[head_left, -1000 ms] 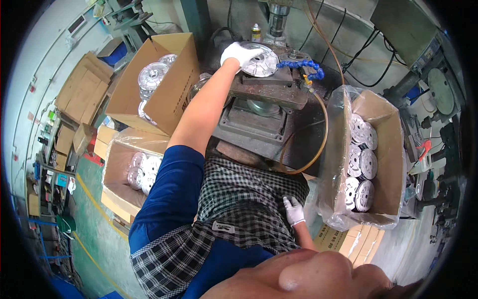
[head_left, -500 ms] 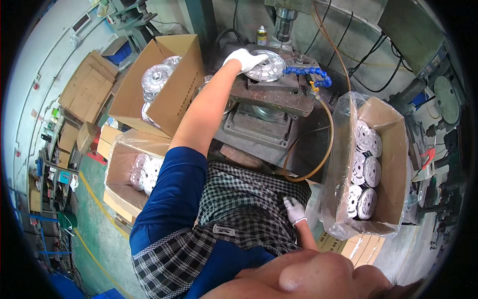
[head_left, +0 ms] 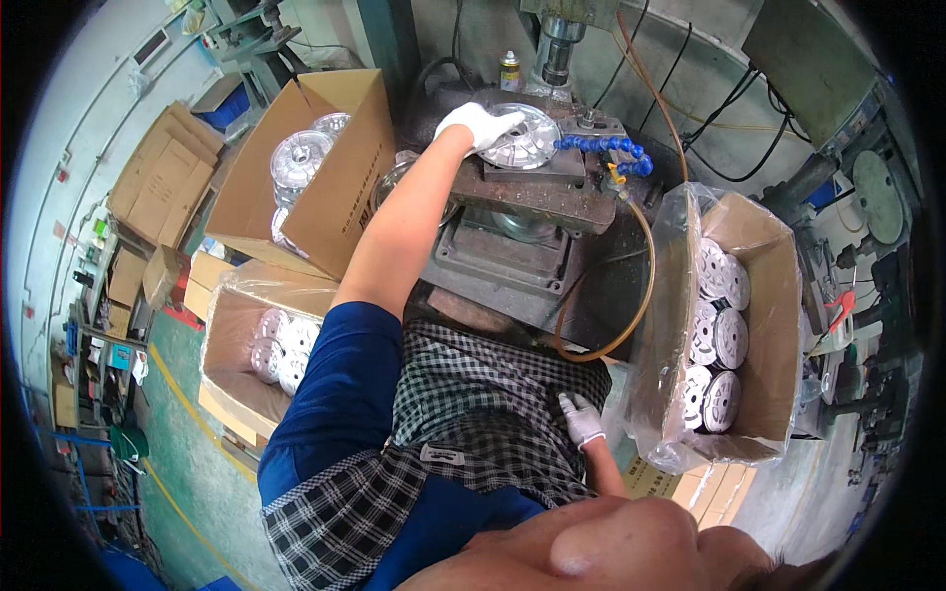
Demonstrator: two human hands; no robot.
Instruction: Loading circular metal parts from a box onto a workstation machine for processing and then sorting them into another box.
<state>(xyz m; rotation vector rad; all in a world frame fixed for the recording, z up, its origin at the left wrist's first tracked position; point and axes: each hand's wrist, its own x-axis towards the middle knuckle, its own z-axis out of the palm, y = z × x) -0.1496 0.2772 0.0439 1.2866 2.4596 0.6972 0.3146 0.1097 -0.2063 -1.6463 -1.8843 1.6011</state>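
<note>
Head: L hand @ disc rim

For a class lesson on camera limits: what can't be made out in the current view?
In the head view:
Metal disc: part of its left rim, covered by the left hand.
Lower-left carton: part of its right side, behind the blue sleeve.
Machine head: its top, cut off by the upper edge.
Items on the far-left shelves: too small to identify.

Wht gloves, blue short-slv top, blk/wht checked apron.
</note>
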